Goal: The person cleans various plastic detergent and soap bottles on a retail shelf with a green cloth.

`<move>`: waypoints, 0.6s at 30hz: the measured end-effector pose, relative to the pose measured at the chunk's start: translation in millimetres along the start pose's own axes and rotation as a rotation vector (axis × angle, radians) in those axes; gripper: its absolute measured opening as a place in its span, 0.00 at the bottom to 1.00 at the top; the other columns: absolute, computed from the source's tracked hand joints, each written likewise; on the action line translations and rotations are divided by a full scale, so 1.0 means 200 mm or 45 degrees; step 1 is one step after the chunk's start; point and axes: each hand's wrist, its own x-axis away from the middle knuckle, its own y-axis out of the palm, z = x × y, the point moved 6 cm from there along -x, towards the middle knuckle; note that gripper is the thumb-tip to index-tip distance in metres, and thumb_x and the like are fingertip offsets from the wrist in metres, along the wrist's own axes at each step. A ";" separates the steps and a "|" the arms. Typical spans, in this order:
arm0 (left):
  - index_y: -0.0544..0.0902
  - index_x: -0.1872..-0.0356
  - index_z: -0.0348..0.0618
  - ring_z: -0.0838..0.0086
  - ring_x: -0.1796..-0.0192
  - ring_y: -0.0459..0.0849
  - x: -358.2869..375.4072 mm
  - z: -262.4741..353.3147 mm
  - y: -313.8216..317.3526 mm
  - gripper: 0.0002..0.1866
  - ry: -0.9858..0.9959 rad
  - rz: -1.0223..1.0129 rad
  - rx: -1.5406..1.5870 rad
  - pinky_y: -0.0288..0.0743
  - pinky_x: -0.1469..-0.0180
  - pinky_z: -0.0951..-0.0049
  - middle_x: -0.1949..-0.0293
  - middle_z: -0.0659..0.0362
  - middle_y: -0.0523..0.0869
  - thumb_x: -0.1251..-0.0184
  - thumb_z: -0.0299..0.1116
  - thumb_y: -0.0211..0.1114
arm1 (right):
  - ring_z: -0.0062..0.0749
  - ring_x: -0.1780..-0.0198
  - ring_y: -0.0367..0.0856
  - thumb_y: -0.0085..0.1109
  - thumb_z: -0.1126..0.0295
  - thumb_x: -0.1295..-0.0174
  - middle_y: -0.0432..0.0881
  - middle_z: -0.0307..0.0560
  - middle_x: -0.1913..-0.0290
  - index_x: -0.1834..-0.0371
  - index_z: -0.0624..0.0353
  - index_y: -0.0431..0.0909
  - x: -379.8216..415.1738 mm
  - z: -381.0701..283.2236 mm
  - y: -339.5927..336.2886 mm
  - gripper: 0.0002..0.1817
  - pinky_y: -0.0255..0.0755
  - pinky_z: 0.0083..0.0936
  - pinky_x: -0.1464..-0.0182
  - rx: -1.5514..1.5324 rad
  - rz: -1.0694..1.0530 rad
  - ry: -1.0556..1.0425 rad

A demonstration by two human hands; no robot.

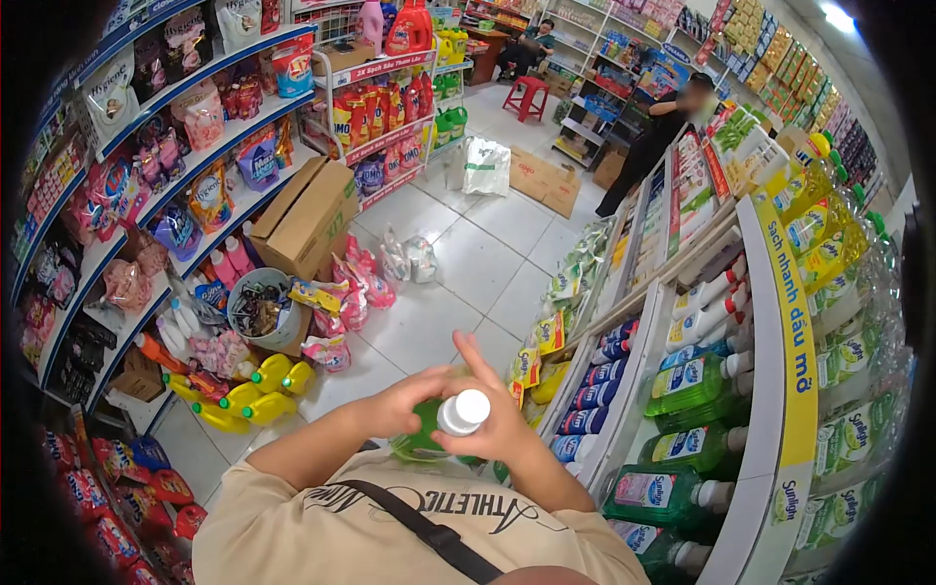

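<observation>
Close to my chest is a green bottle [419,441] with a white cap [464,412] facing up toward me. My left hand [398,405] grips it from the left, thumb near the cap. From the right, my right hand [495,414] wraps round the bottle just below the cap, with a finger or two pointing up and away. Much of the bottle is hidden behind the hands, and its label does not show. To the right, green dish soap bottles [687,383] lie on a shelf, caps outward, beside blue bottles [590,397].
At left, curved shelves [219,138] hold pouches. A cardboard box [304,219], a bucket [265,310] and yellow jugs [255,402] stand on the floor. Ahead are a white bag [486,166], flattened cardboard [544,181] and a red stool [527,97]. One person [655,136] stands at right; another [531,49] sits behind.
</observation>
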 end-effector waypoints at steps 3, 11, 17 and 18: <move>0.56 0.45 0.41 0.68 0.41 0.62 0.00 0.02 -0.01 0.41 0.110 0.295 0.134 0.58 0.40 0.65 0.47 0.56 0.59 0.48 0.60 0.62 | 0.56 0.35 0.60 0.72 0.68 0.66 0.64 0.64 0.39 0.61 0.59 0.74 0.02 0.02 0.00 0.25 0.57 0.39 0.38 -0.036 -0.035 0.027; 0.56 0.39 0.41 0.52 0.37 0.64 0.16 0.08 -0.07 0.50 0.404 0.511 -0.745 0.64 0.41 0.58 0.38 0.44 0.55 0.62 0.50 0.76 | 0.40 0.49 0.75 0.74 0.73 0.68 0.76 0.59 0.51 0.61 0.62 0.71 0.00 0.00 -0.08 0.27 0.68 0.32 0.49 -0.142 0.067 0.127; 0.66 0.43 0.36 0.66 0.48 0.76 0.25 -0.10 -0.24 0.43 -0.192 0.429 -0.867 0.71 0.49 0.69 0.52 0.49 0.78 0.63 0.42 0.77 | 0.31 0.56 0.74 0.72 0.72 0.68 0.75 0.48 0.58 0.59 0.61 0.70 -0.17 -0.19 -0.17 0.29 0.67 0.26 0.52 0.073 0.421 -0.064; 0.68 0.45 0.35 0.67 0.51 0.78 0.27 -0.14 -0.26 0.41 -0.237 0.436 -0.701 0.72 0.50 0.70 0.54 0.50 0.80 0.62 0.40 0.77 | 0.30 0.57 0.73 0.72 0.72 0.68 0.75 0.46 0.59 0.58 0.61 0.70 -0.19 -0.20 -0.15 0.29 0.66 0.26 0.52 0.165 0.487 -0.065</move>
